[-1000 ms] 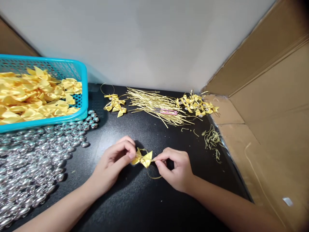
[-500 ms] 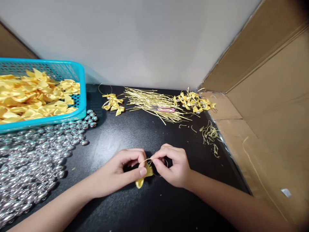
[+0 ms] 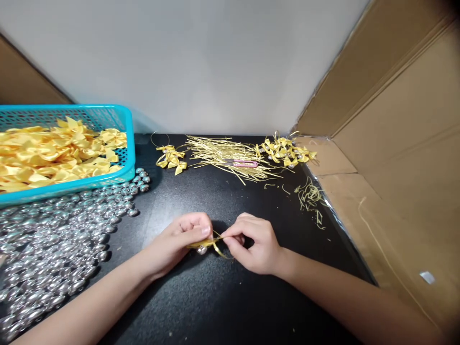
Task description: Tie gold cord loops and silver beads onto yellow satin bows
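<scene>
Yellow satin is showing between the two hands near the centre of the frame, a little below the middle, where a small bow (image 3: 208, 243) is hanging just above the black counter (image 3: 201, 297). Its long axis is running nearly level across the picture, rising slightly towards the right; one end is disappearing under the left fingers, and a narrow tail on the other side is pointing towards the lower right. The bow is appearing almost edge-on, so its loops are looking like a thin, glossy, folded strip. A round, silvery bead (image 3: 201, 250) is sitting against its lower side, and a fine gold cord (image 3: 219, 237) is reaching from its right end and curving below.

The left hand (image 3: 176, 244) is gripping the bow between thumb and curled fingers. The right hand (image 3: 253, 244) is closing thumb and forefinger on the cord, its other fingers curling inwards.

At the upper left, a turquoise basket (image 3: 132, 143) is holding many yellow bows (image 3: 53, 153); silver beads (image 3: 72, 239) are spreading below it. Beyond the hands, pink-handled snips (image 3: 245, 164) are lying on gold strands (image 3: 215, 151), with beaded bows (image 3: 285, 151) clustering right of them and cord scraps (image 3: 309, 194) lying nearer the right edge of the counter.
</scene>
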Demonstrator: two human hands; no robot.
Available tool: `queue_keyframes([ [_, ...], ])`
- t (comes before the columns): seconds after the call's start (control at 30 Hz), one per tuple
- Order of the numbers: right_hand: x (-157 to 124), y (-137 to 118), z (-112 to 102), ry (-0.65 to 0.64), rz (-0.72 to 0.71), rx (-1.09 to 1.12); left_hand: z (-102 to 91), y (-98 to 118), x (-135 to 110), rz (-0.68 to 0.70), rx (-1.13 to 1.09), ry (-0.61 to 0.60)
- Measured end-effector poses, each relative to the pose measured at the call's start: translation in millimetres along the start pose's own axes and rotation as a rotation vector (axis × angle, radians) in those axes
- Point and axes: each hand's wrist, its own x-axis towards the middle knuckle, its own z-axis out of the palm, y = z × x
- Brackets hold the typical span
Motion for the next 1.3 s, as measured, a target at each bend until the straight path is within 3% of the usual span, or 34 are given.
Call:
queue_keyframes([
  [0.1,0,0,-1,-0.012,-0.004,-0.001,0.5,-1,1,-0.017,-0.173,0.088],
  [0.23,0,0,-1,-0.02,-0.002,0.001,0.5,-2,1,0.006,-0.304,0.11],
  [0.33,1,0,-1,-0.011,-0.02,0.006,-2.0,-1,1,-0.034,-0.187,0.02],
  [0.5,1,-1,0,-0.042,-0.066,0.001,-4.7,9,-2,-0.126,0.153,-0.228],
  [0.6,0,0,1,-0.056,-0.09,0.002,-2.5,12,-3,-0.14,0.274,-0.27],
  [0.77,-1,1,3,-0.063,-0.108,0.011,-0.5,6,-2,-0.075,0.392,-0.185],
  [0.97,0,0,2,-0.063,-0.086,-0.005,2.6,-1,2,0.058,0.039,0.076],
  [1.2,-1,0,2,-0.07,-0.082,0.002,-1.7,15,4,0.139,-0.102,0.18],
  [1.3,-1,0,3,-0.076,-0.092,0.003,-11.5,19,4,0.13,-0.028,0.144],
])
